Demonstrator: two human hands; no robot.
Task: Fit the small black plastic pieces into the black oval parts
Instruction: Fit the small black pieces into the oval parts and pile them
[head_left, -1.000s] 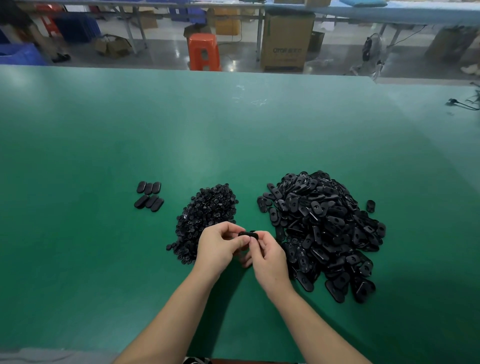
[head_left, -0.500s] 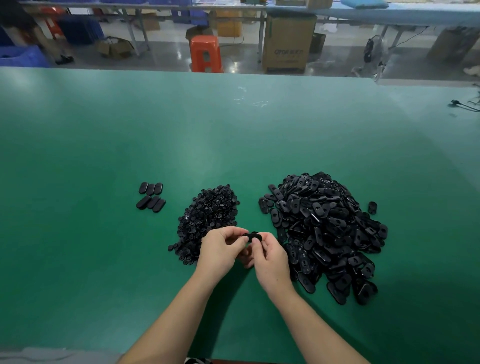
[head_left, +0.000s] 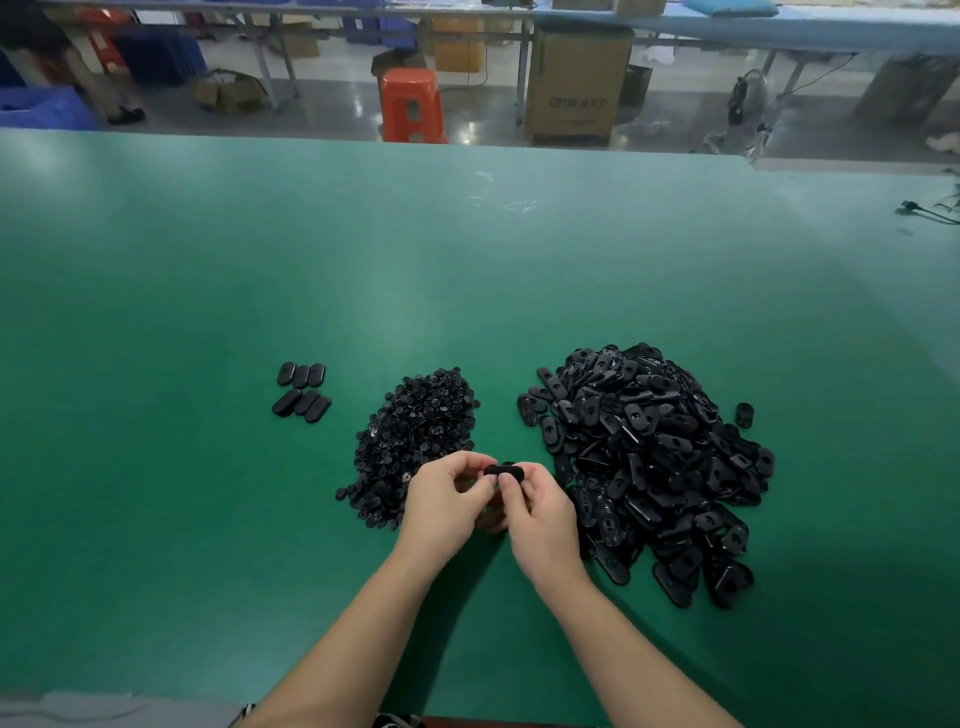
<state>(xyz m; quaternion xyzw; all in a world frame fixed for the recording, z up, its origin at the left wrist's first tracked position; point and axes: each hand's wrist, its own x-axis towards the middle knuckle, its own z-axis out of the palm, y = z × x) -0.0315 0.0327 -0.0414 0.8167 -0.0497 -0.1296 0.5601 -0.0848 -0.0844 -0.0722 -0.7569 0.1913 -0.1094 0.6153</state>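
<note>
A: Nothing much moved since the earlier frames. Both hands sit at the same spot near the desk's near edge, between the two heaps; only the view shifted a little. Row of finished ovals unchanged, six of them.

B: Hand states?

A: Left hand (head_left: 445, 503) pinches one end of the black oval part (head_left: 504, 471), fingers curled in. Right hand (head_left: 540, 514) pinches the other end, thumb up against it. Part is held off the desk (head_left: 208, 519), long side level.

B: Small piece visible?

A: Can't tell. Probably under the fingers or already in the hole, too small and dark.

B: Where's the stock?

A: Pile of small black pieces (head_left: 415, 441) just left of the hands, pile of oval parts (head_left: 654, 467) just right, both toward the near edge. Finished ovals (head_left: 301, 395) lie further left, well apart. One stray oval (head_left: 744, 414) beside the big pile, right side.

B: Tips for the step?

A: My guess: they're pressing the piece home. Steady the oval by both ends, keep the piece square to the hole, push with the thumb until it seats flush. Tilted entry could jam or pop it out. Then set it with the finished row.
</note>
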